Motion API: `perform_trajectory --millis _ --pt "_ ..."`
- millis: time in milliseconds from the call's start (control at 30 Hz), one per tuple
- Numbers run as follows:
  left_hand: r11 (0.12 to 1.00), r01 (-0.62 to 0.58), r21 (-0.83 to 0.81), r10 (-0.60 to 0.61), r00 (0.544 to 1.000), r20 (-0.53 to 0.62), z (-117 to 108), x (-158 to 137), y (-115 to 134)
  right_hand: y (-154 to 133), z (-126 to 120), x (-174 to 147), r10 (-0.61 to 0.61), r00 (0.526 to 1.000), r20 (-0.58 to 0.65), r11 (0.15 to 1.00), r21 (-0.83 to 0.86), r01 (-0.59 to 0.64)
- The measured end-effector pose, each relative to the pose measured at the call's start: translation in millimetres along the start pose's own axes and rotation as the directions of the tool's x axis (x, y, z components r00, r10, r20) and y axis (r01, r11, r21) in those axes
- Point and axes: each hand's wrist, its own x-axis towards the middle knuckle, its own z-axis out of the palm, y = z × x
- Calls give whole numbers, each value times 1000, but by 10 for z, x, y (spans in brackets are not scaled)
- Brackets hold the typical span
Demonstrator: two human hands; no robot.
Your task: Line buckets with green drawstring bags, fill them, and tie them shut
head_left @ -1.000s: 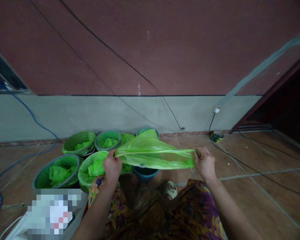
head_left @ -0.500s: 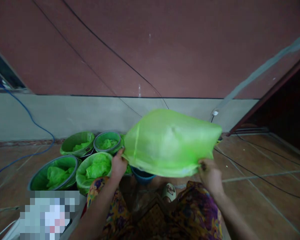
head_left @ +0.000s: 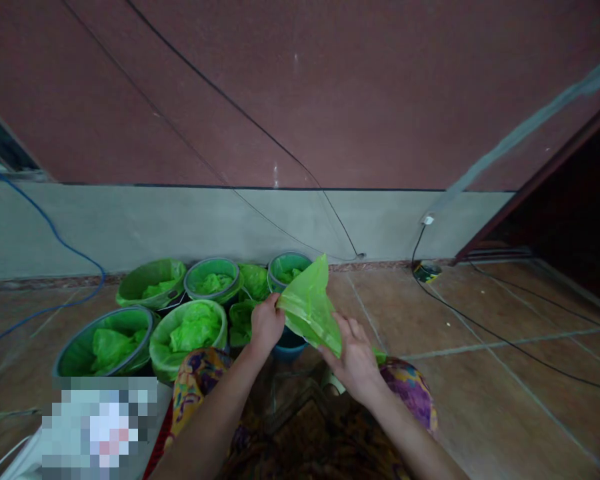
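Left hand (head_left: 266, 325): fingers curled shut, pinching the top edge of a green plastic bag (head_left: 307, 308), knuckles up.
Right hand (head_left: 354, 353): lower and closer in, fingers spread fairly loose along the bag's lower edge, thumb side on the plastic (can't quite tell how firm that grip is, looks more like a light hold than a clamp).
Bag: bunched into a narrow cone-ish shape, stretched slantwise between both hands, one corner poking up toward the wall; hangs in the air above a blue bucket (head_left: 289, 345), right in front of the knees.
Blue bucket: on the floor just under the hands, mostly hidden by the bag and the left hand.
Other buckets: a cluster of them to the left, all lined with the same green plastic; big one (head_left: 106, 339) nearest the left edge, another (head_left: 189, 332) just beside it, three smaller ones behind near the wall (head_left: 214, 279).
Lap: patterned purple and yellow fabric (head_left: 410, 393) under both forearms.
Floor: brown tiles (head_left: 480, 313), black cable (head_left: 505, 343) running across on the right.
Wall side: blue cable (head_left: 75, 250) looping down on the left.
Bottom left corner: something blurred out, can't tell what.
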Motion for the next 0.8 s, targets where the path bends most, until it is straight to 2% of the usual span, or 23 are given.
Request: perform_trajectory --millis 67,133,200,267,400,600,700,800 --pt "997 -69 27 68 997 36 38 -43 197 -264 42 230 -39 999 -1 999 -2 39" --pt "991 -110 74 105 992 63 62 -64 330 -371 44 443 -32 998 56 998 -58 35" --pt "983 -125 136 115 990 75 80 -63 391 -347 -14 606 -5 992 126 994 -103 18" --pt "975 -124 183 111 991 79 108 -50 391 -255 -140 711 5 991 133 993 -115 11" --pt "971 -84 225 63 993 99 196 -18 278 -42 -537 813 -60 998 -28 992 -110 56" --pt "962 -19 271 -9 995 102 183 48 2 406 -1129 813 -75 956 -284 979 -201 17" --pt "961 -7 276 -17 996 85 103 85 -141 734 -1287 734 -33 935 -353 966 -251 -61" --pt "956 19 293 -40 997 66 42 117 -262 1071 -1296 613 -1 919 -395 948 -291 -125"
